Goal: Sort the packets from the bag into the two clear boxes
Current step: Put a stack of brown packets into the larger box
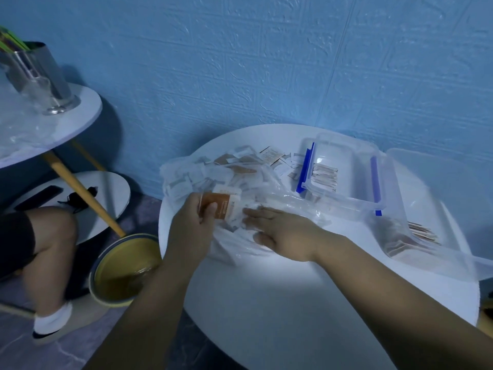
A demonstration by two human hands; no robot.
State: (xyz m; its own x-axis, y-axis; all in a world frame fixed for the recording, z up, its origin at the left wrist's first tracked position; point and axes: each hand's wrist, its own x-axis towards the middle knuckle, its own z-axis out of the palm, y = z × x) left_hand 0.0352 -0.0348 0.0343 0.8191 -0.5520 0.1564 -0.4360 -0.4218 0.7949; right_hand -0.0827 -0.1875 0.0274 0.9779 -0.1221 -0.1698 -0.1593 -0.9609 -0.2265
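Head cam: left hand [192, 225] pinching an orange packet [219, 206] over the clear bag [213, 177] of packets; right hand [280, 231] flat on the bag, fingers straight; both clear boxes [346, 174] (blue clips on the nearer-centre one) sit right on the white table [266, 303].
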